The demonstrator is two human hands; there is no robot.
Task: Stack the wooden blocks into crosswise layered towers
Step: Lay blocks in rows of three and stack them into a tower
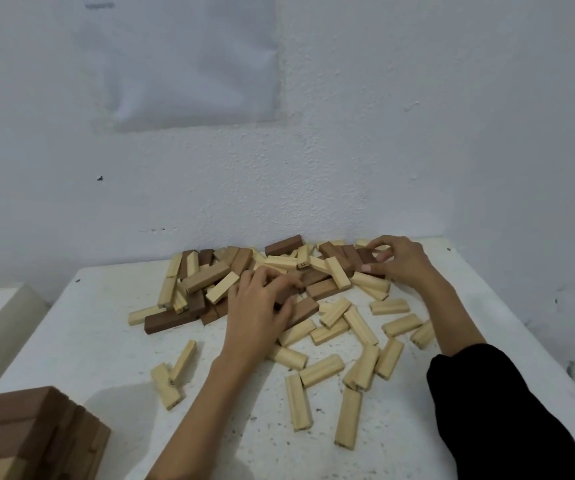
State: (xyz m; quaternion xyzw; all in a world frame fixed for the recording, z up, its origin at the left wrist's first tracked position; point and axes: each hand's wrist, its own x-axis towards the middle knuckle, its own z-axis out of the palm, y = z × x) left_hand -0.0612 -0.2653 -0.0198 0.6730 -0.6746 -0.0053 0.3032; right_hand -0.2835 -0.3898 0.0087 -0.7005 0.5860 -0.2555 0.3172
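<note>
One left hand (pixel 258 306), one right hand (pixel 400 261), one stacked tower (pixel 29 434), several dozen pale and brown blocks (pixel 320 365).

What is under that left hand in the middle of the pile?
Dark brown blocks poke out from beneath the left hand, whose fingers curl round one. Whatever lies under the palm is covered.

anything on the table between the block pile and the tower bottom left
Two loose light blocks lie flat on the table between the pile and the tower; a lifted block should clear them. The left hand and right hand each grip a dark block in the pile.
</note>
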